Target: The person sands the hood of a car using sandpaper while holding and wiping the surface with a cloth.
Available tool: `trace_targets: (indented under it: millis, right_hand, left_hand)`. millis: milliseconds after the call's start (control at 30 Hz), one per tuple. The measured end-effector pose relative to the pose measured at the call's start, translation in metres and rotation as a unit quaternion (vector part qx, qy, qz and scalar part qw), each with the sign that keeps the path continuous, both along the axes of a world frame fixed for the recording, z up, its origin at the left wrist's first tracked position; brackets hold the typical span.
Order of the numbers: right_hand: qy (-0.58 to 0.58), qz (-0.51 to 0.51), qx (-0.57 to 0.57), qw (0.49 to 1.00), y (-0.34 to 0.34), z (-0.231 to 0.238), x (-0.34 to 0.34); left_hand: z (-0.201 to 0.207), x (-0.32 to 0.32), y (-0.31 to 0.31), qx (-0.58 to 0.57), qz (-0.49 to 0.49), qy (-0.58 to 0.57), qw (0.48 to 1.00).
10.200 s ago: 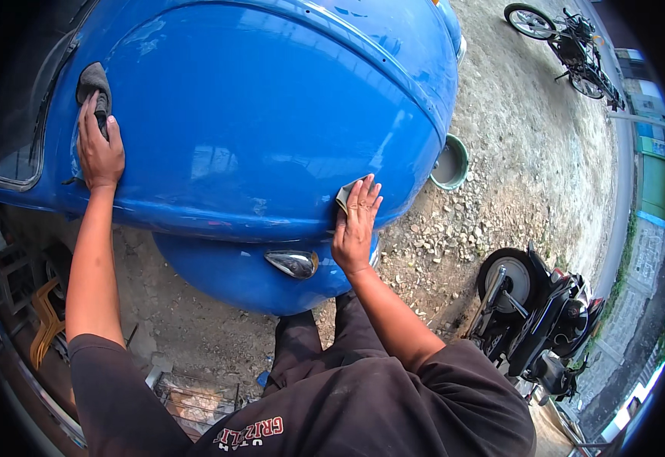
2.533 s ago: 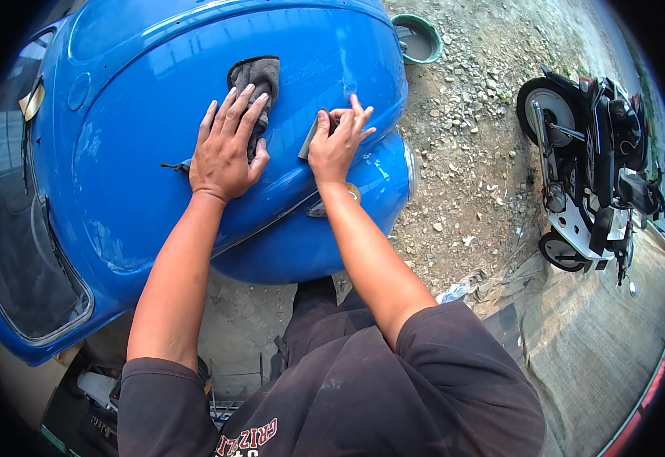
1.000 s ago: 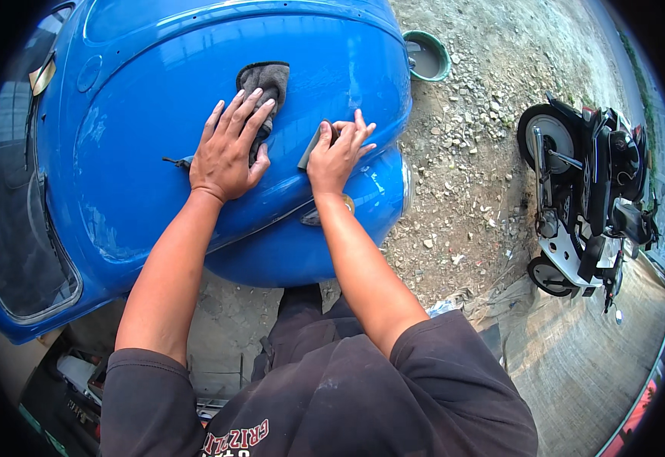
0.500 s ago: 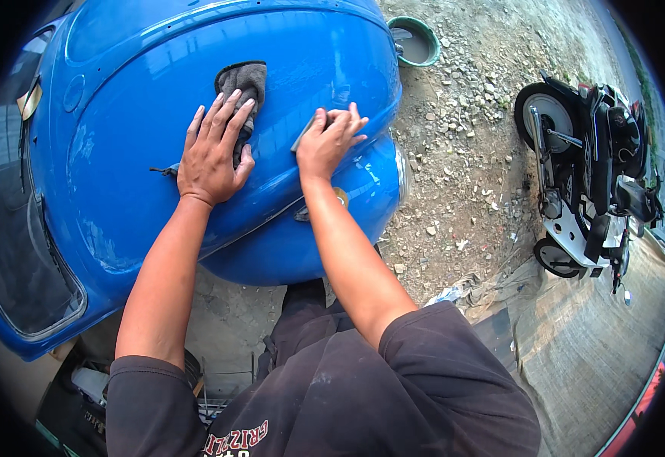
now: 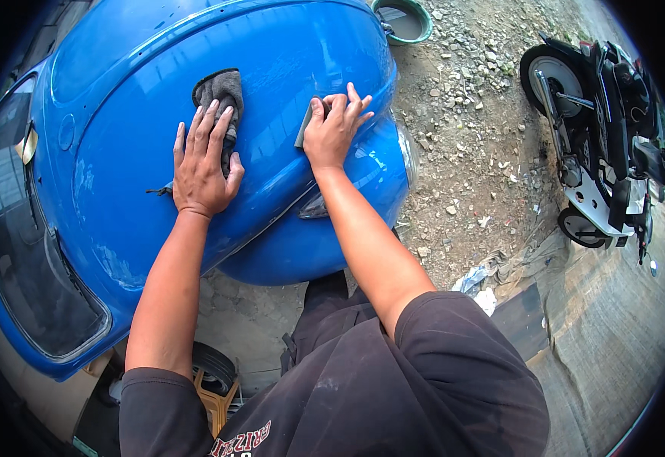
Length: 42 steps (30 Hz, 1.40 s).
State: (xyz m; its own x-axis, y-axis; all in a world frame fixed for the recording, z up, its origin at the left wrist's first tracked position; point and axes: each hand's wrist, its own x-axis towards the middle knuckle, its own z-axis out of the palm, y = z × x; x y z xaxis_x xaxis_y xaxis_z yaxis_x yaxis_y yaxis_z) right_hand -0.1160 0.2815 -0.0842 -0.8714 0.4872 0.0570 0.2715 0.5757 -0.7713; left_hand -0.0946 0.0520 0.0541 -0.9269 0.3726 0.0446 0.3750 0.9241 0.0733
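Note:
In front of me is the rounded blue hood (image 5: 134,129) of a car, its paint showing pale scuffed patches. My left hand (image 5: 203,175) lies flat on it with fingers spread, partly over a crumpled dark grey cloth (image 5: 228,82). To its right, my right hand (image 5: 332,135) grips a small flat grey piece of what looks like sandpaper (image 5: 301,137) against the hood near its right edge. That hand's thumb presses on the piece, and the other fingers are partly raised. Much of the sandpaper is hidden under the hand.
The blue fender (image 5: 286,255) bulges below the hood. A green bucket (image 5: 426,23) of murky water stands on gravel at the top. A black-and-white motorcycle (image 5: 614,129) is at the right, above a worn tarp (image 5: 599,358). By my left elbow lies a tyre (image 5: 214,364).
My view has shifted, so the car and motorcycle sit differently in the picture. The right hand has moved slightly up and right in view, still gripping the sandpaper. The left hand remains on the cloth.

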Motion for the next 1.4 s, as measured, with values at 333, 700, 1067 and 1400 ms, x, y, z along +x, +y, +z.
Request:
trace_targets:
  millis: [333, 700, 1067, 1400]
  right_hand:
    - [0.02, 0.015, -0.008, 1.0, -0.006, 0.002, -0.005]
    - [0.017, 0.003, -0.049, 0.999, -0.008, 0.008, -0.007]
    - [0.024, 0.024, -0.022, 0.999, -0.02, 0.005, 0.0]
    - [0.051, 0.097, -0.027, 0.994, -0.031, 0.013, 0.016]
  left_hand:
    - [0.001, -0.003, 0.002, -0.017, -0.009, 0.0, 1.0]
    - [0.0, -0.002, 0.005, -0.018, -0.013, 0.004, 1.0]
    - [-0.001, -0.004, 0.008, -0.002, -0.009, -0.002, 1.0]
    - [0.004, 0.0, -0.001, -0.011, 0.0, -0.004, 1.0]
